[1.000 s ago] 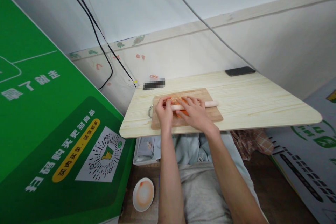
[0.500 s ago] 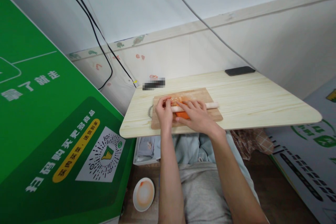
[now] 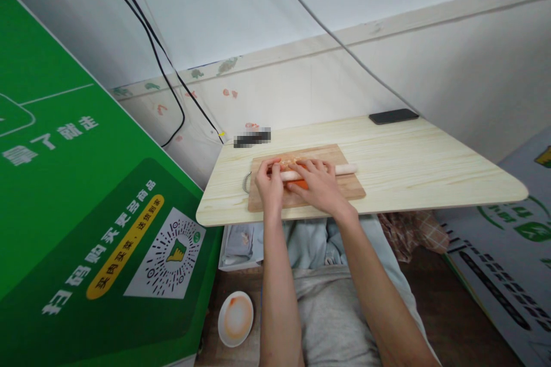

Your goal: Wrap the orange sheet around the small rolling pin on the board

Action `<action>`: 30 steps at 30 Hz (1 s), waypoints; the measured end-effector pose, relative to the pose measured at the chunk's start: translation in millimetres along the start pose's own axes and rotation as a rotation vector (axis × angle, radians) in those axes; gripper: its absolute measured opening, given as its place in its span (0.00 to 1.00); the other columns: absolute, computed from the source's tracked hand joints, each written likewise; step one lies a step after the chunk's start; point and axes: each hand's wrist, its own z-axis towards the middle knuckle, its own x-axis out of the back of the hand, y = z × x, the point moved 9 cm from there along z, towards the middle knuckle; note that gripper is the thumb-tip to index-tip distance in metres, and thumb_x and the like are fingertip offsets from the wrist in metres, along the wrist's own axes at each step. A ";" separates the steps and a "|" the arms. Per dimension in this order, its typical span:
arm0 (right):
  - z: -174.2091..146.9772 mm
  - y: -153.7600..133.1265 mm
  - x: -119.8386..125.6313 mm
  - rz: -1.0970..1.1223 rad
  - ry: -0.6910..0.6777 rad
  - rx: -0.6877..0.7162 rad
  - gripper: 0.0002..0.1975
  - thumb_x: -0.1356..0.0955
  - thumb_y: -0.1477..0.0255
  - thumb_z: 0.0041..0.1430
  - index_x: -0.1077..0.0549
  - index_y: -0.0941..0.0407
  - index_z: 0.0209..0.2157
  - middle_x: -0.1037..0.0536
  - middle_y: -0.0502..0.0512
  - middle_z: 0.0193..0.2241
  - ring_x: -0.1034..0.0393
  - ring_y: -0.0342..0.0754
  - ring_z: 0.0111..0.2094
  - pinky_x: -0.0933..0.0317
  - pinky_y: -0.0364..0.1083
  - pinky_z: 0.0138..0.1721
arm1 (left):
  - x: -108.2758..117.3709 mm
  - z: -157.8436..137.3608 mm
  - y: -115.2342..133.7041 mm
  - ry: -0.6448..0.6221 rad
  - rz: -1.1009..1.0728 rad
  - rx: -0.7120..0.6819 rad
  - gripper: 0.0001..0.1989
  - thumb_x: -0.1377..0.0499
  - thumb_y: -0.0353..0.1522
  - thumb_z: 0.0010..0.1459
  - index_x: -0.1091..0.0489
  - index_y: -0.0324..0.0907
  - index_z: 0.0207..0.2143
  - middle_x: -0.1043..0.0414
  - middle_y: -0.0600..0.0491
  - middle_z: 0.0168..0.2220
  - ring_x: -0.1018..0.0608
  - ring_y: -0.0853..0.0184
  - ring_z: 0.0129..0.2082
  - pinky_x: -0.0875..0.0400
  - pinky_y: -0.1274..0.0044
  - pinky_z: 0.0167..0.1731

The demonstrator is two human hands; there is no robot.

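A pale wooden rolling pin [image 3: 345, 169] lies across a flat orange piece, perhaps dough [image 3: 298, 184], on a wooden cutting board [image 3: 293, 201]. My left hand [image 3: 270, 181] is closed with curled fingers around the pin's left end, which it hides. My right hand [image 3: 317, 182] lies over the middle of the pin. Its fingers reach across to the far side and its thumb stays on the near side. The pin's right end sticks out past this hand. Orange and pale bits show beyond the fingers. Both hands cover much of the orange piece.
The board rests on a light wood-grain table [image 3: 430, 166]. A black phone [image 3: 393, 116] lies at the back, and a blurred dark object [image 3: 252, 137] at the back left. Lower left stands a stained white bowl [image 3: 235, 319]. A green panel [image 3: 86, 183] rises on the left.
My right hand and the rolling pin have shifted slightly away from me and to the left. The left hand has hardly moved.
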 end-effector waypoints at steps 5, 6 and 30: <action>-6.9 0.7 1.7 0.008 -0.076 0.005 0.28 0.34 0.56 0.78 0.29 0.49 0.73 0.26 0.63 0.72 0.37 0.66 0.72 0.50 0.67 0.72 | 0.7 -1.6 -0.3 0.001 0.011 0.023 0.08 0.40 0.32 0.63 0.19 0.43 0.38 0.17 0.51 0.37 0.18 0.64 0.36 0.23 0.73 0.42; -9.0 0.8 2.2 0.014 -0.097 0.013 0.29 0.35 0.55 0.78 0.30 0.48 0.74 0.26 0.62 0.72 0.38 0.65 0.73 0.51 0.67 0.73 | 0.5 -1.9 -0.1 -0.002 0.014 0.024 0.08 0.40 0.32 0.64 0.19 0.43 0.39 0.17 0.51 0.37 0.18 0.64 0.37 0.23 0.73 0.43; -8.7 3.3 4.1 0.051 -0.127 0.029 0.28 0.35 0.56 0.78 0.29 0.49 0.73 0.24 0.62 0.70 0.35 0.65 0.70 0.50 0.67 0.72 | -0.7 -1.7 1.6 -0.004 -0.001 0.021 0.09 0.40 0.32 0.64 0.19 0.43 0.39 0.17 0.51 0.37 0.17 0.64 0.37 0.22 0.73 0.43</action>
